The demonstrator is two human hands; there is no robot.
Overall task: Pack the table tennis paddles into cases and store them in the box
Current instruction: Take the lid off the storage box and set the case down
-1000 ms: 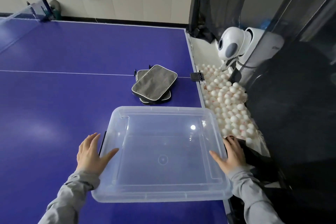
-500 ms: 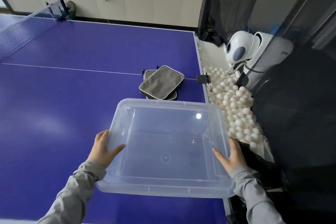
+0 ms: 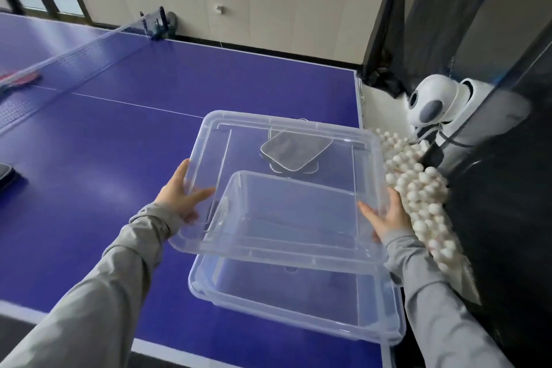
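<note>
I hold a clear plastic lid (image 3: 263, 249) raised and tilted above the clear box (image 3: 298, 318), which stands open on the blue table near its front right corner. My left hand (image 3: 182, 197) grips the lid's left edge and my right hand (image 3: 388, 215) grips its right edge, thumbs on top. Two stacked grey paddle cases (image 3: 294, 152) lie on the table beyond the box, seen through the lid. A red paddle (image 3: 21, 79) lies far left behind the net. A dark flat object (image 3: 6, 173) shows at the left edge, mostly cut off.
The net (image 3: 74, 54) crosses the table at the upper left. Off the table's right edge lies a heap of white balls (image 3: 418, 188) beside a white ball machine (image 3: 430, 101) and black netting (image 3: 493, 218). The table's front edge (image 3: 149, 348) is close to me.
Both hands have lifted the lid off the box and raised it toward the cases. My view has swung left, bringing the net and red paddle into sight.
</note>
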